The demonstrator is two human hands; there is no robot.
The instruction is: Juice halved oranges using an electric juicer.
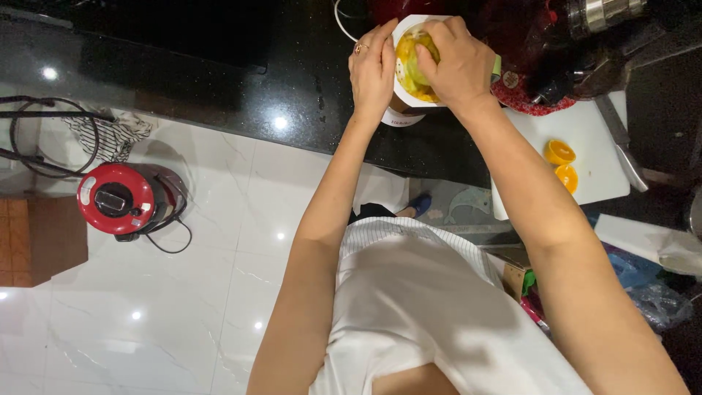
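Observation:
A white citrus juicer (pixel 403 101) stands on the black counter (pixel 292 95) at the top middle. My right hand (pixel 455 64) presses down on a yellow-green citrus half (pixel 411 64) in the juicer's top. My left hand (pixel 371 69) grips the juicer's left rim. A ring shows on a left finger. Two orange halves (pixel 561 164) lie cut side up on a white cutting board (pixel 585 139) to the right.
A knife (pixel 620 143) lies along the board's right side. A dark red appliance (pixel 541 51) stands behind the board. On the white tiled floor at left sits a red-lidded cooker (pixel 121 199) with a black cord. Plastic bags (pixel 651 289) lie at lower right.

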